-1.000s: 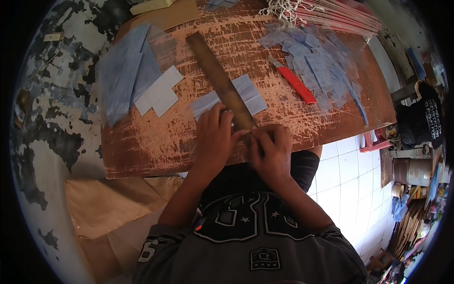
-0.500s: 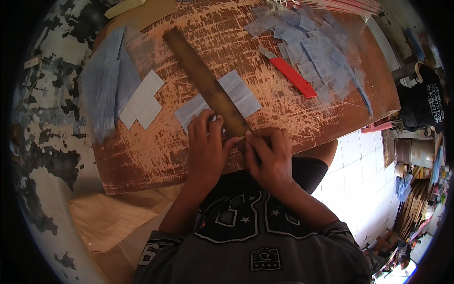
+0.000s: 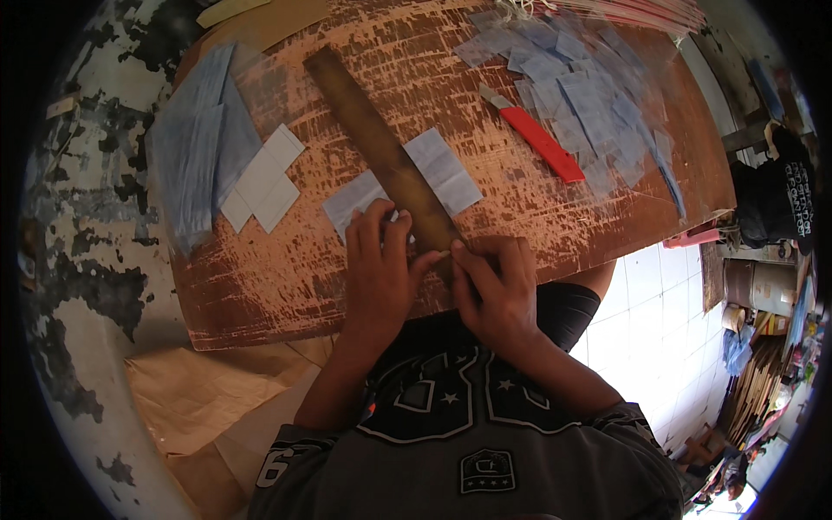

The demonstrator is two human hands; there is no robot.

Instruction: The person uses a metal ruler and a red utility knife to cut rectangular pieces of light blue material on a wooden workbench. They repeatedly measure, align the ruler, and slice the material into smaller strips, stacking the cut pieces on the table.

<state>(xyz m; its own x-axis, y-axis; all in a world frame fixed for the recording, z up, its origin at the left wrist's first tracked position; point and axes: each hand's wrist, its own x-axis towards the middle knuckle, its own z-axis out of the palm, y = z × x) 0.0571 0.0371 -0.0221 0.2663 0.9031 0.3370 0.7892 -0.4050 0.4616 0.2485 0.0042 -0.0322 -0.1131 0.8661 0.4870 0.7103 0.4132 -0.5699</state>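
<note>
A flat brown strip (image 3: 373, 130), straight-edged like a ruler, lies aslant over a folded bluish translucent sheet (image 3: 442, 169) on the worn table. At the strip's near end, my left hand (image 3: 381, 264) has its fingers bent and apart, tips by the strip's left edge and over the sheet. Its thumb reaches to the near end. My right hand (image 3: 498, 282) is closed there, thumb and forefinger pinching at the strip's near right corner. Its fingertips partly hide that corner. A red cutter knife (image 3: 546, 147) with its blade out lies to the right, untouched.
Bluish translucent pieces (image 3: 563, 78) are heaped at the far right of the table (image 3: 286, 303). Larger bluish sheets (image 3: 186, 156) and white cut cards (image 3: 264, 178) lie at the left. Thin red sticks (image 3: 646, 13) cross the far edge. A peeling wall (image 3: 78, 260) stands at left.
Both hands and the strip hold nearly the same place. The whole view has shifted very slightly.
</note>
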